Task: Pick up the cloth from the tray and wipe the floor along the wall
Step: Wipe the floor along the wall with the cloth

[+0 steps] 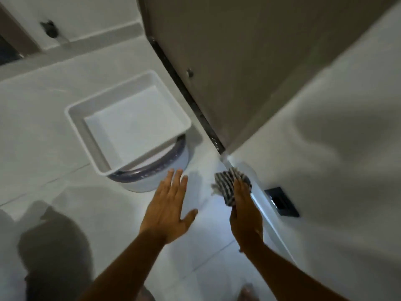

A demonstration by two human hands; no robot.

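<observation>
Your right hand presses flat on a crumpled, dark-and-white striped cloth, fingers straight and close together, pinning it against the pale tiled floor right where the floor meets the white wall on your right. The cloth bunches out ahead of and to the left of your fingertips, and its far edge touches the base of the wall close to the corner with the brown door. A dark rectangular plate is set low in the wall just beyond your right hand.

Your left hand hovers open above the floor, palm down, fingers stretched and slightly spread, thumb out to the side, holding nothing. Its fingertips point toward the white, square plastic tray, which sits empty on top of a round, light-coloured container with a dark rim. The tray is well to the left of the cloth, and its right corner lies near the dark strip running under the door.

Your two hands are apart, with bare floor between them.
</observation>
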